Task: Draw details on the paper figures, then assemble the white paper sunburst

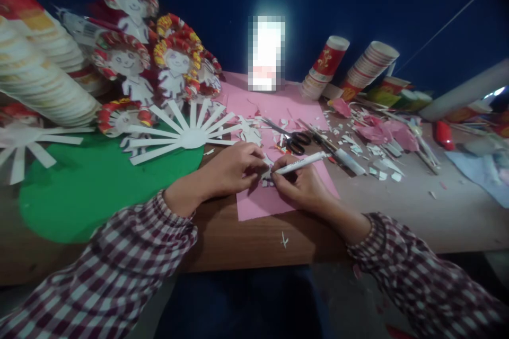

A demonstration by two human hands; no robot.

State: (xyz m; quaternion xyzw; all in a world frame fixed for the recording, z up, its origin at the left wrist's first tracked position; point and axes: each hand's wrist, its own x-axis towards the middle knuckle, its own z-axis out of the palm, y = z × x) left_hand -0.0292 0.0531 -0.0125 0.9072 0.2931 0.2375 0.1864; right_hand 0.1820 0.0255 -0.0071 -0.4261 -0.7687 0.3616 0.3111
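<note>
My right hand [304,185] grips a white marker pen [305,162], its tip down at a small white paper cutout [268,175]. My left hand [237,167] has its fingers closed at the cutout's left edge, and they hide part of it. Beneath both hands lies a pink sheet of paper [250,206]. Black-handled scissors [297,142] rest just beyond my right hand. A fan of white paper strips [193,137] is to the left of my left hand, over a green round sheet [99,190].
Paper dolls with red and yellow frills [175,61] stand at the back left, beside stacked paper cups [35,74]. More cup stacks [328,63] lean at the back right. A bright, blurred-out screen [267,53] stands behind. Paper scraps [377,156] litter the right side.
</note>
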